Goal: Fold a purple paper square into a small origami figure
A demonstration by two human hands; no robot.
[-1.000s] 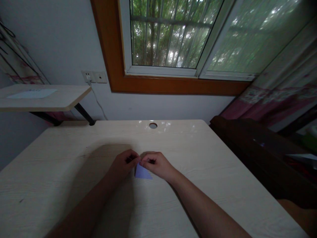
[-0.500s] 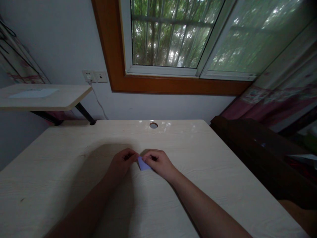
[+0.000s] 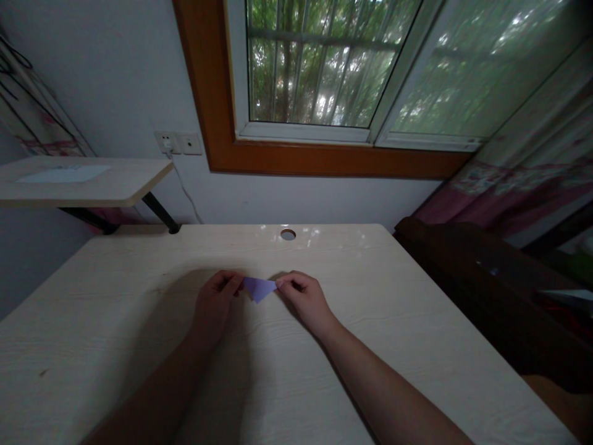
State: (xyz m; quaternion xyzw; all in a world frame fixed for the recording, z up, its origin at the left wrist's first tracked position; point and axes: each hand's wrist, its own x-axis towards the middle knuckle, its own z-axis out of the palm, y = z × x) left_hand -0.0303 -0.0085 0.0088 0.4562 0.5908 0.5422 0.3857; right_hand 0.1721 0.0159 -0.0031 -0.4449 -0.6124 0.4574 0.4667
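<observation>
A small purple folded paper triangle (image 3: 258, 287) is held just above the light wooden table (image 3: 393, 321), its point turned down. My left hand (image 3: 214, 301) pinches its left corner with closed fingers. My right hand (image 3: 303, 298) pinches the right corner in the same way. Both forearms reach in from the bottom edge of the head view. The paper stretches between the two hands near the table's middle.
A round cable hole (image 3: 288, 234) sits near the table's far edge. A raised side shelf (image 3: 83, 182) with a pale sheet stands at the left, a wall socket (image 3: 178, 143) beside it. Dark furniture (image 3: 486, 290) borders the right side, below a curtain and window.
Both hands moved away from me and drew apart. The paper, first lying pointed toward me under the fingertips, now spans between the two hands as a wide triangle.
</observation>
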